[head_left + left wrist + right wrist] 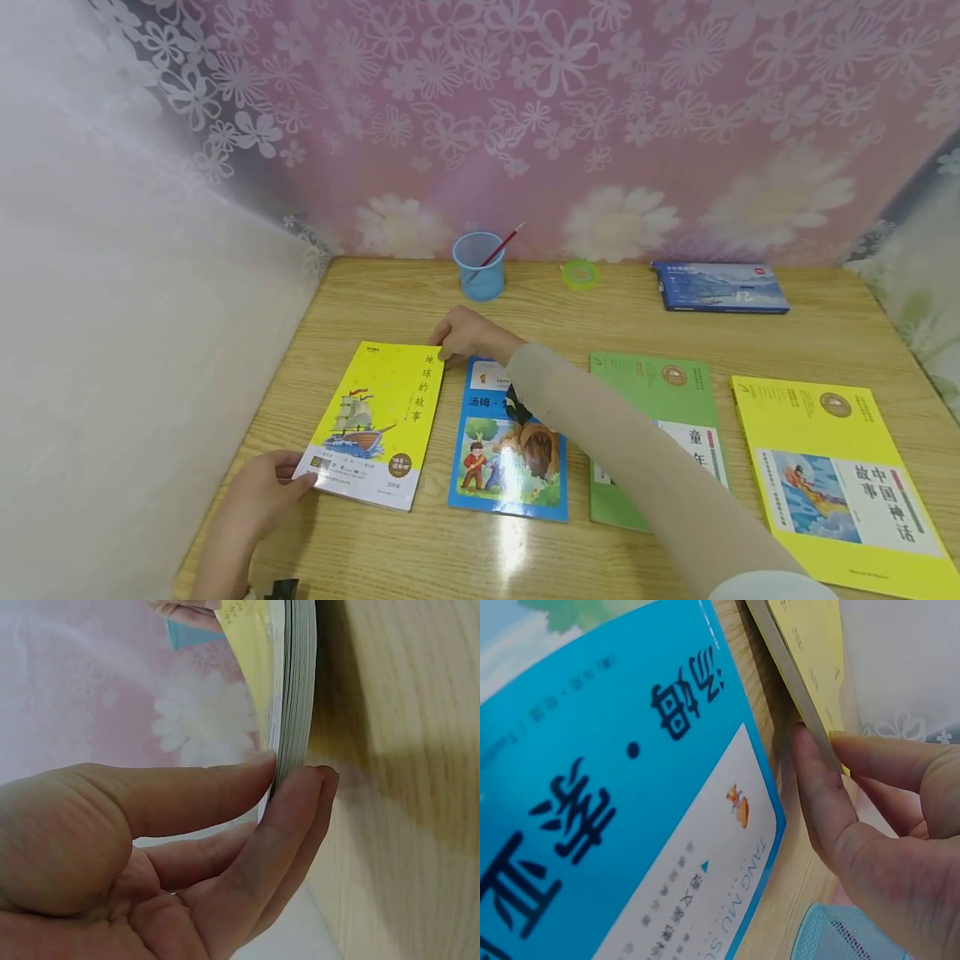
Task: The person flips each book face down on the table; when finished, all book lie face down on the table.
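Head view, left grip (258, 493), right grip (471, 332) pinching ship book (378, 421), sleeve (630, 454) across green book (647, 380)

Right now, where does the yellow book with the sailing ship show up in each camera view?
Head: the yellow ship book, left of centre, lower half.
Left wrist: upper middle, edge-on, pinched by the left hand.
Right wrist: top, right of centre, pinched by the right hand.
Shared landmark: the blue cup, near centre in head, top in left wrist, bottom in right wrist.
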Available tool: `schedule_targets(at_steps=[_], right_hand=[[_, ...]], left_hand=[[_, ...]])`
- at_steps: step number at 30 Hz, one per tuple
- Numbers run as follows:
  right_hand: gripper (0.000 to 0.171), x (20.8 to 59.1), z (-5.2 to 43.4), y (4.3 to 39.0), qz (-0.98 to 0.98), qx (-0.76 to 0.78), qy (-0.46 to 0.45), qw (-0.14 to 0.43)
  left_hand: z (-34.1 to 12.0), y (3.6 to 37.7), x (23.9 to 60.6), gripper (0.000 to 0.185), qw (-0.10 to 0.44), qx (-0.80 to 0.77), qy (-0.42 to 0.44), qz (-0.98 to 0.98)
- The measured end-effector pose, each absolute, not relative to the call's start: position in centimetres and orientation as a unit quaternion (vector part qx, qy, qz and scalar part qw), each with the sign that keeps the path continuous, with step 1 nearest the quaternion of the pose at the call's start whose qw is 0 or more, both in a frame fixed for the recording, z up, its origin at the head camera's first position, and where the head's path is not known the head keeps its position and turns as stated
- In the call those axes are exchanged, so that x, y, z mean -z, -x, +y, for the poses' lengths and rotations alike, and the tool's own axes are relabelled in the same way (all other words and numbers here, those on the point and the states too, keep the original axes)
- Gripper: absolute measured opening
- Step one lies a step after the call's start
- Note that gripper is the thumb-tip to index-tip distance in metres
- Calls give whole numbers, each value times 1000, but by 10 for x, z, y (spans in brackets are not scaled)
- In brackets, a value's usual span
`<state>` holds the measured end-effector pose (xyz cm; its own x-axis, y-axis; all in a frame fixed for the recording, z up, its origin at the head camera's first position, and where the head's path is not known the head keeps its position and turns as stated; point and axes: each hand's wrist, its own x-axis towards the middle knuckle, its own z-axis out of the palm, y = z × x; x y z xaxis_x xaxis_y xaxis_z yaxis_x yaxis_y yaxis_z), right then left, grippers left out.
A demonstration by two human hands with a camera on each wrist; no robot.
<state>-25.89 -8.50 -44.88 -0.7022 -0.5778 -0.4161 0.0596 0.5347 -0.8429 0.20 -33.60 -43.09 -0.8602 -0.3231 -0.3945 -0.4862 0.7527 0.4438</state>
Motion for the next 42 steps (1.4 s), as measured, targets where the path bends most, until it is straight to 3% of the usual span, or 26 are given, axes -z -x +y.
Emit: schedule_targets(at_steps=[20, 30, 37, 42], right_hand=[[28, 449, -68, 269, 716, 562, 214, 355], [29, 439, -55, 275, 732, 546, 302, 273], [37, 431, -50, 279, 710, 555, 340, 268], [31, 427, -46, 283, 713, 543, 364, 254]], left_hand=[[-337, -19, 403, 47, 65, -333, 224, 914], [-333, -25, 387, 49, 15, -334, 243, 911], [-330, -32, 383, 42, -77, -305, 207, 926], [-327, -34, 382, 38, -131, -283, 179, 933]])
